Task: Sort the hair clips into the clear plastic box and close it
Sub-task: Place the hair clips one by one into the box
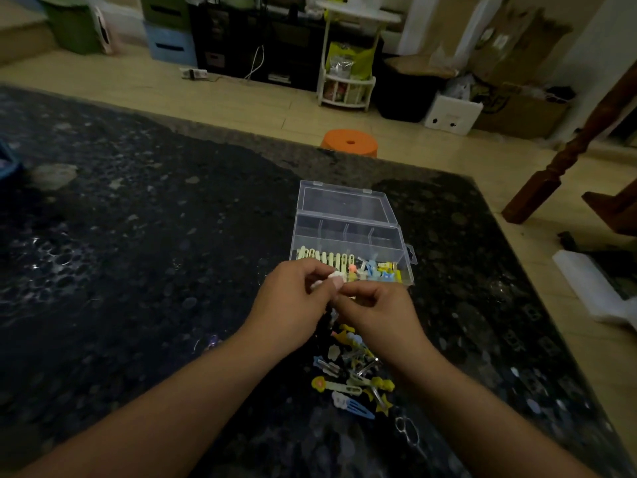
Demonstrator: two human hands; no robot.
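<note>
Both hands meet just before the clear plastic box [348,236], left hand [296,298] pinching a pale clip [331,279] and right hand [375,312] seemingly gripping it too (blurred). The box lies open near the counter [138,270] far edge; loose hair clips [351,374] sit between the wrists.

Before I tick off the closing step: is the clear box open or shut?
Open: the clear box has its lid swung back flat on the table, with clips visible inside.
</note>
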